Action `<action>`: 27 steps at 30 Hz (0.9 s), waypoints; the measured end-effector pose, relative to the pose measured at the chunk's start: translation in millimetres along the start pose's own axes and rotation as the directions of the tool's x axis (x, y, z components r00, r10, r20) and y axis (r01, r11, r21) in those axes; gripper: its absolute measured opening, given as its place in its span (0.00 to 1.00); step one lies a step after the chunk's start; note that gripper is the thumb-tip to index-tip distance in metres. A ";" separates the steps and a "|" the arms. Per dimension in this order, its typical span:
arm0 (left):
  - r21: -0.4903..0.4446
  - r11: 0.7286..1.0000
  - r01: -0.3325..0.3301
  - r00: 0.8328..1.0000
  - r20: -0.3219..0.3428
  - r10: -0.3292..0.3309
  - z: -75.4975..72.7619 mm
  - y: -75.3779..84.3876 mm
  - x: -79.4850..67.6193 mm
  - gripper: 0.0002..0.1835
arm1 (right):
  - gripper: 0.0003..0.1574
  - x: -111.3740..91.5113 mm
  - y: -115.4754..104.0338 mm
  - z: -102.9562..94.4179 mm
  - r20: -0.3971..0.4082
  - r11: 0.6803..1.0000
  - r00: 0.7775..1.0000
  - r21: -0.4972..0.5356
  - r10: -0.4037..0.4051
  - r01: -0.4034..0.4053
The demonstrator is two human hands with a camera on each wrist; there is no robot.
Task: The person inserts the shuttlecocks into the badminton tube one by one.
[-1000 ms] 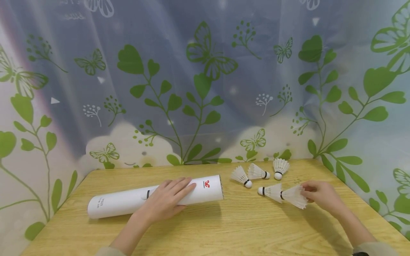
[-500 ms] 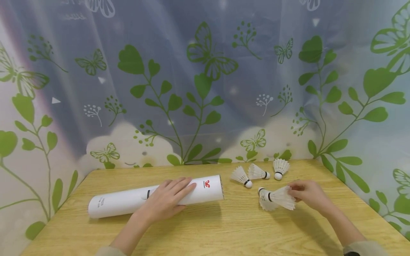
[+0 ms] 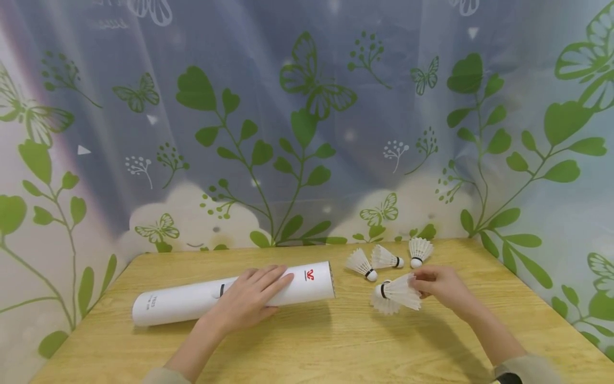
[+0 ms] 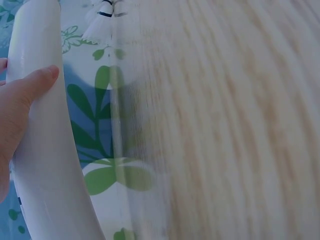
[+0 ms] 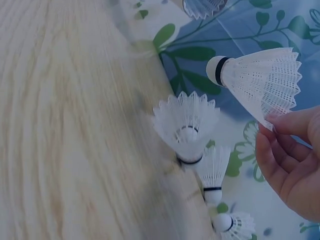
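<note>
Hands: two. Right hand (image 3: 438,285), one: we find thumb and fingers pinching the skirt rim of the held shuttlecock (image 5: 265,80); its cork base and black band point away from those fingertips, toward the left hand. Left hand (image 3: 254,296), one: we see its fingers laid across the white tube (image 3: 177,304) with the thumb on the near side, gripping it from above.

Tube: one, lying on its side under the left fingers, one end reaching past them toward the right hand. We note one red logo (image 3: 309,276) just beyond the left fingertips.

Shuttlecocks: five by our count, all white with black bands. One is in the right fingers. One, the lower shuttlecock (image 3: 385,306), shows beneath the held one, between the two hands; we cannot tell whether these two touch. Three lie beyond the right fingers, toward the rear: the left shuttlecock (image 3: 361,264) and the middle shuttlecock (image 3: 386,257) close together, the right shuttlecock (image 3: 420,250) slightly apart from them.

Wooden table (image 3: 288,352): one, beneath both hands. Behind it, farthest from the fingers, we list the curtain (image 3: 364,144), printed with green leaves and butterflies. Sleeve cuffs: two, behind the hands.
</note>
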State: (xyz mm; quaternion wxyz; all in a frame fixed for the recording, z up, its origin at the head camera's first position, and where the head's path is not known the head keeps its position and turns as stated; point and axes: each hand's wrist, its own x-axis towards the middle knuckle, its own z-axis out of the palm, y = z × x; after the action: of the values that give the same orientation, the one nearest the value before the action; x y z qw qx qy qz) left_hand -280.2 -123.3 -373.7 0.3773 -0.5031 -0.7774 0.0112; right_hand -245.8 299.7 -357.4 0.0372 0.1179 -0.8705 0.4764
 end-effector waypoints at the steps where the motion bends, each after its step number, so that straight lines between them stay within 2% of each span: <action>1: 0.001 1.000 0.000 1.000 0.002 0.000 -0.1 0.1 0.1 0.46 | 0.19 1.5 -2.4 2.8 -0.004 1.000 1.000 0.000 0.002 -0.002; 11: 0.001 1.000 -0.001 1.000 0.000 0.001 0.1 0.8 0.3 0.46 | 0.18 19.3 -24.2 28.5 -0.020 0.997 1.000 0.074 -0.022 0.023; 18: -0.005 1.000 0.002 1.000 0.025 -0.002 -1.3 0.9 0.0 0.46 | 0.15 35.7 -35.0 51.5 0.016 0.985 0.999 0.169 -0.044 0.040; 27: -0.007 1.000 0.000 1.000 0.023 0.000 -3.6 1.1 0.1 0.46 | 0.13 51.9 -38.8 81.0 0.051 0.972 0.993 0.214 -0.109 0.096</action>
State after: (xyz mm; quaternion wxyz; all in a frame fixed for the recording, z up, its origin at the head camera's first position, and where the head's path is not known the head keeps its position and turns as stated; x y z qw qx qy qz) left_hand -277.2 -124.0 -371.5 0.3666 -0.5043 -0.7817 0.0142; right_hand -282.8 202.9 -360.3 0.0219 0.1809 -0.8085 0.5595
